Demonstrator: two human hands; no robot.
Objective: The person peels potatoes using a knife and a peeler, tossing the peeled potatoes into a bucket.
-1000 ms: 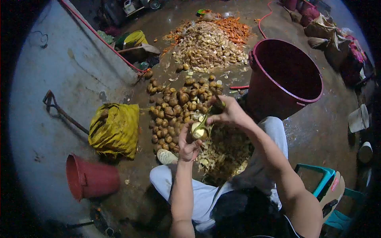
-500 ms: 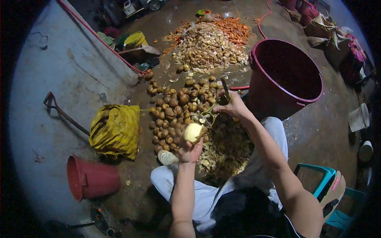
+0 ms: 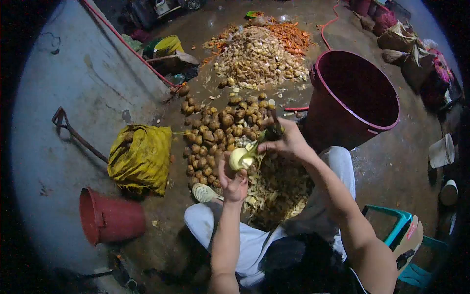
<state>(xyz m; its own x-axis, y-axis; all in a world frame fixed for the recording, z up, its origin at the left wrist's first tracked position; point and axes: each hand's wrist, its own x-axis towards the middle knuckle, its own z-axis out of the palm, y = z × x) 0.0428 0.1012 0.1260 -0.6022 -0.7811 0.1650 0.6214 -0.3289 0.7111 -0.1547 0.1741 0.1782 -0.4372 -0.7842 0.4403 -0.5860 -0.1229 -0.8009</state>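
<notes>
My left hand (image 3: 234, 182) is wrapped from below around a pale yellow peeled potato (image 3: 239, 159). A Y-shaped peeler (image 3: 267, 131) with a dark handle is gripped in my right hand (image 3: 286, 139). The peeler's head meets the upper right side of the potato; its blade is partly hidden. Beyond my hands lies a heap of brown unpeeled potatoes (image 3: 210, 134) on the floor. Pale peelings (image 3: 276, 188) cover the floor below my right hand, between my legs.
A tall dark red bin (image 3: 338, 115) stands at the right. To the left are a yellow sack (image 3: 139, 159), a red bucket (image 3: 110, 218) and a long-handled tool (image 3: 81, 137). Farther back are a pale heap of peelings (image 3: 259, 56) and orange scraps (image 3: 293, 36). A teal stool (image 3: 391, 220) is at right.
The peeler has come down and left onto the potato, with my right hand turning over it. My left hand has rotated the potato slightly, and its fingers now show more.
</notes>
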